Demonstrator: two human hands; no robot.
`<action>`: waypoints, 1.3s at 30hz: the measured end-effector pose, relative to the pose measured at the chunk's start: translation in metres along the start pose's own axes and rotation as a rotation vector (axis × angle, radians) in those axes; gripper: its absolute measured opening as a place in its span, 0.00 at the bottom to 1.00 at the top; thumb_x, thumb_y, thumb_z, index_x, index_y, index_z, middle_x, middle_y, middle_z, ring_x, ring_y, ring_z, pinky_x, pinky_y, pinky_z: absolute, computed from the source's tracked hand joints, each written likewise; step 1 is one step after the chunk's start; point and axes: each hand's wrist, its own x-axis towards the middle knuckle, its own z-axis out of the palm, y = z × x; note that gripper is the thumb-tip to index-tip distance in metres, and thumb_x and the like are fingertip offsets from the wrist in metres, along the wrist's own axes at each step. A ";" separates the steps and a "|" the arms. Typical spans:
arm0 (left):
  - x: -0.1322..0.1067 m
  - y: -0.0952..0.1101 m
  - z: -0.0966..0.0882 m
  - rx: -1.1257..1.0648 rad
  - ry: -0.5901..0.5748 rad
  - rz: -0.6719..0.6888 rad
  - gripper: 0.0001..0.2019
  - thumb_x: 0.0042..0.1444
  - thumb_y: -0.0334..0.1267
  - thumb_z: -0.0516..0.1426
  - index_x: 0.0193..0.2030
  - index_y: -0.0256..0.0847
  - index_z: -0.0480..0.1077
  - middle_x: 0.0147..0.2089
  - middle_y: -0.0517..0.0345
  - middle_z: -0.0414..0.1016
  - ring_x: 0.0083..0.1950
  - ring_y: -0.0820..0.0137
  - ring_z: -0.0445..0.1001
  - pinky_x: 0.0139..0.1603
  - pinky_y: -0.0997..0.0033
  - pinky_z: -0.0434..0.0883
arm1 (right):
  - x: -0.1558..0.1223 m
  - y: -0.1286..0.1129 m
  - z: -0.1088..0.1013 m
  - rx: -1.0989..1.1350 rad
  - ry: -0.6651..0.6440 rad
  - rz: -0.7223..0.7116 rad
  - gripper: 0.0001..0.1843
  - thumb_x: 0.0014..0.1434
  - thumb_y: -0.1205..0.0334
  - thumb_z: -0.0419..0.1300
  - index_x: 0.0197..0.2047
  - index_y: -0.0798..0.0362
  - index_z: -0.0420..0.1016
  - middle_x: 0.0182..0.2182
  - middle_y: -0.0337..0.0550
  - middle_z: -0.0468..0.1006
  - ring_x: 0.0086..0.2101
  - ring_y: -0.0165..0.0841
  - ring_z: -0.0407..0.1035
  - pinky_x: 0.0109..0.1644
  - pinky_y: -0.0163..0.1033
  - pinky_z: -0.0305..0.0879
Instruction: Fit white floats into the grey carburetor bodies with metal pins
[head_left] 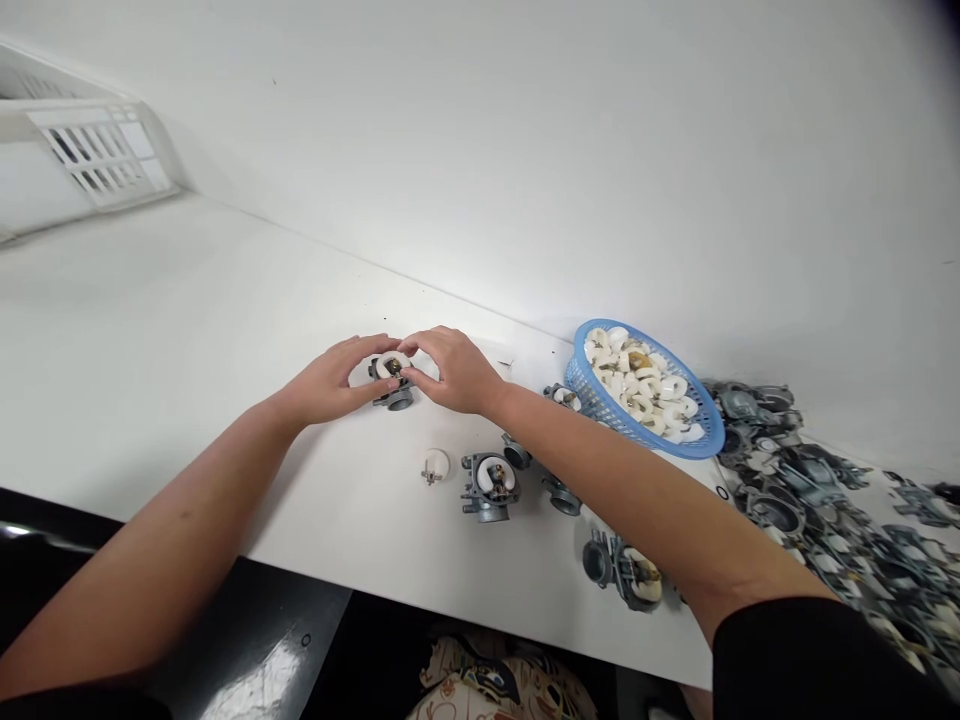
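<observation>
A grey metal carburetor (400, 400) with a white ring-shaped float (388, 366) in its open top sits on the white table. My left hand (337, 380) grips it from the left, thumb in front and fingers behind. From the right, my right hand (454, 368) closes on the same carburetor, its thumb and fingertips at the float and the brass part in the middle. Nearby lies a loose white float (436, 463) with a small metal piece. Another carburetor (491, 490), float fitted, stands right of that one.
A blue basket (640, 430) full of white floats stands by the wall. Several carburetors, including one (622, 570) near the front edge, lie beneath and around my right forearm. A large pile of carburetors (817, 500) covers the right. A white crate (97, 160) is at far left.
</observation>
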 end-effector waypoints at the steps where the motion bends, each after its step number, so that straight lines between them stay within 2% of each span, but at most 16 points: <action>1: 0.000 0.000 -0.001 -0.012 -0.004 -0.006 0.30 0.59 0.60 0.57 0.64 0.49 0.69 0.67 0.52 0.72 0.67 0.50 0.69 0.67 0.49 0.67 | 0.000 0.000 0.000 -0.007 -0.005 -0.002 0.11 0.67 0.60 0.57 0.50 0.54 0.72 0.45 0.45 0.80 0.47 0.38 0.71 0.54 0.45 0.61; 8: 0.000 -0.005 0.001 -0.024 0.017 -0.060 0.28 0.56 0.61 0.60 0.59 0.49 0.74 0.65 0.51 0.73 0.68 0.50 0.68 0.69 0.47 0.65 | -0.005 0.003 0.003 -0.062 -0.052 0.010 0.10 0.67 0.62 0.58 0.50 0.54 0.73 0.47 0.45 0.80 0.48 0.38 0.70 0.54 0.44 0.61; 13: 0.000 -0.006 0.001 -0.023 0.016 -0.053 0.29 0.56 0.62 0.60 0.59 0.49 0.73 0.64 0.51 0.74 0.66 0.52 0.69 0.68 0.47 0.66 | -0.009 0.004 -0.001 -0.073 -0.071 0.009 0.11 0.66 0.62 0.58 0.50 0.53 0.74 0.48 0.46 0.80 0.49 0.39 0.70 0.54 0.45 0.61; 19: 0.000 -0.010 -0.001 0.003 0.025 -0.119 0.29 0.51 0.63 0.63 0.56 0.52 0.76 0.64 0.54 0.74 0.69 0.50 0.67 0.67 0.50 0.68 | -0.015 0.014 -0.037 -0.197 -0.109 0.075 0.12 0.65 0.61 0.60 0.51 0.55 0.75 0.48 0.49 0.80 0.50 0.42 0.70 0.56 0.47 0.62; 22: 0.001 -0.013 -0.001 -0.042 0.007 -0.179 0.30 0.49 0.62 0.65 0.56 0.53 0.76 0.64 0.56 0.75 0.69 0.51 0.67 0.66 0.53 0.69 | -0.022 0.028 -0.057 -0.291 -0.178 0.214 0.14 0.65 0.59 0.61 0.52 0.55 0.75 0.49 0.49 0.80 0.50 0.44 0.71 0.55 0.49 0.63; 25: 0.003 -0.015 0.000 -0.094 -0.031 -0.189 0.31 0.49 0.61 0.66 0.57 0.53 0.75 0.63 0.57 0.75 0.68 0.52 0.69 0.63 0.56 0.72 | -0.029 0.044 -0.066 -0.383 -0.298 0.383 0.14 0.66 0.59 0.60 0.53 0.53 0.75 0.49 0.49 0.80 0.49 0.45 0.72 0.51 0.49 0.65; 28: 0.004 -0.013 0.004 -0.144 -0.036 -0.164 0.31 0.48 0.61 0.67 0.57 0.50 0.74 0.62 0.56 0.76 0.64 0.53 0.72 0.60 0.58 0.75 | -0.031 0.055 -0.061 -0.431 -0.422 0.466 0.14 0.65 0.62 0.62 0.53 0.52 0.76 0.48 0.48 0.81 0.47 0.44 0.73 0.47 0.46 0.66; 32: 0.005 -0.007 0.008 -0.247 -0.043 -0.223 0.30 0.48 0.59 0.68 0.55 0.48 0.75 0.60 0.54 0.77 0.61 0.54 0.75 0.57 0.58 0.77 | -0.022 0.060 -0.046 -0.421 -0.506 0.461 0.17 0.64 0.63 0.64 0.56 0.50 0.76 0.50 0.47 0.81 0.48 0.43 0.73 0.45 0.42 0.67; 35: 0.005 -0.004 0.009 -0.331 -0.054 -0.265 0.31 0.47 0.58 0.69 0.56 0.49 0.74 0.64 0.51 0.74 0.63 0.52 0.73 0.59 0.54 0.76 | -0.013 0.060 -0.037 -0.417 -0.561 0.463 0.19 0.65 0.61 0.63 0.59 0.49 0.75 0.54 0.47 0.78 0.52 0.43 0.72 0.48 0.41 0.67; 39: 0.005 -0.004 0.008 -0.410 -0.048 -0.270 0.31 0.47 0.57 0.70 0.56 0.49 0.73 0.71 0.51 0.66 0.65 0.50 0.72 0.61 0.49 0.75 | -0.006 0.059 -0.033 -0.407 -0.587 0.488 0.18 0.65 0.60 0.63 0.57 0.52 0.77 0.57 0.48 0.77 0.54 0.43 0.71 0.50 0.40 0.66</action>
